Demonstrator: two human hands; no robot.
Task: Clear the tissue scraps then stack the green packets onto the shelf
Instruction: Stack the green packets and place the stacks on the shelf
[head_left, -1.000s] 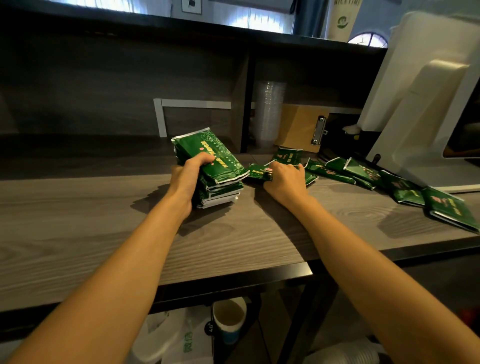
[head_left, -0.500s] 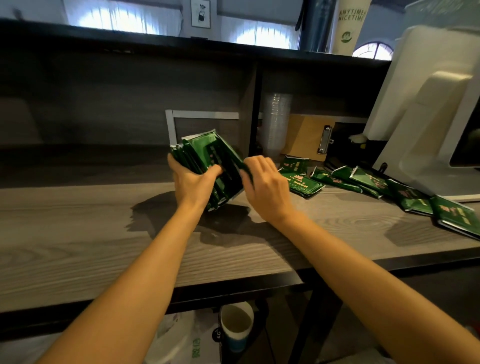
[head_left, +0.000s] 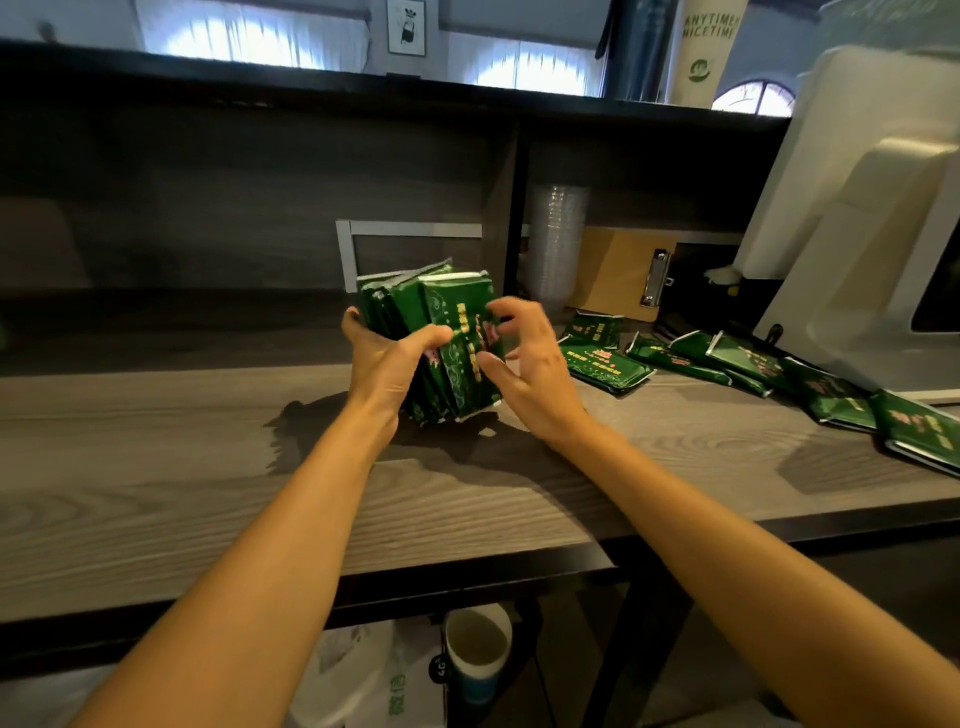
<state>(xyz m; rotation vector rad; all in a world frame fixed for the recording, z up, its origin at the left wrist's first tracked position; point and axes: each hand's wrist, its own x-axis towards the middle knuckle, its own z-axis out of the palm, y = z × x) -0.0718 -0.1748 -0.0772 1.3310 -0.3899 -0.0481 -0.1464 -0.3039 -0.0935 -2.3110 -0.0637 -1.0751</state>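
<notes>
A thick bundle of green packets (head_left: 447, 332) stands on edge on the grey wooden counter (head_left: 208, 467), tilted slightly back. My left hand (head_left: 384, 364) grips the bundle from its left side, thumb across the front packet. My right hand (head_left: 524, 358) is at the bundle's right edge, fingers curled, fingertips touching the front packet. Several more green packets (head_left: 727, 364) lie scattered flat on the counter to the right. The dark shelf recess (head_left: 208, 312) runs behind the bundle. No tissue scraps are visible.
A stack of clear plastic cups (head_left: 558, 244) and a brown clipboard (head_left: 623, 275) stand in the right recess. A big white machine (head_left: 857, 208) fills the right side. Below the counter sit a paper cup (head_left: 478, 654) and a white plastic bag (head_left: 363, 686).
The bundle went from lying flat under my left hand to standing on edge. My right hand left the loose packets and came over to the bundle's right side.
</notes>
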